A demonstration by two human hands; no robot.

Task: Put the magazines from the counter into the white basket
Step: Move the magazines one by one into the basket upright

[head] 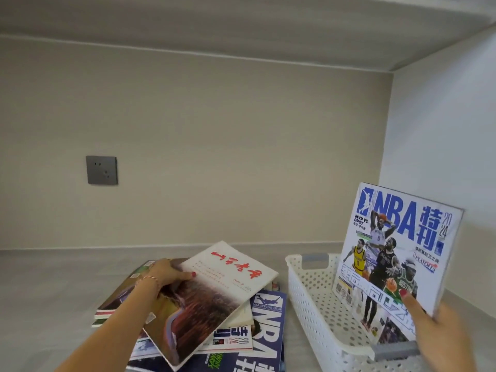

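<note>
Head view: My right hand (pixel 440 334) grips the lower edge of an NBA magazine (pixel 397 251), thumb on the cover, and holds it upright over the white basket (pixel 308 299). Left of the basket, a loose pile of magazines (pixel 257 334) lies on the counter (pixel 53 285). My left hand (pixel 166 272) holds the top magazine (pixel 214 291) of that pile by its far edge, thumb on the cover. A wall socket (pixel 101 170) sits on the wall, above and left of the basket.
</note>
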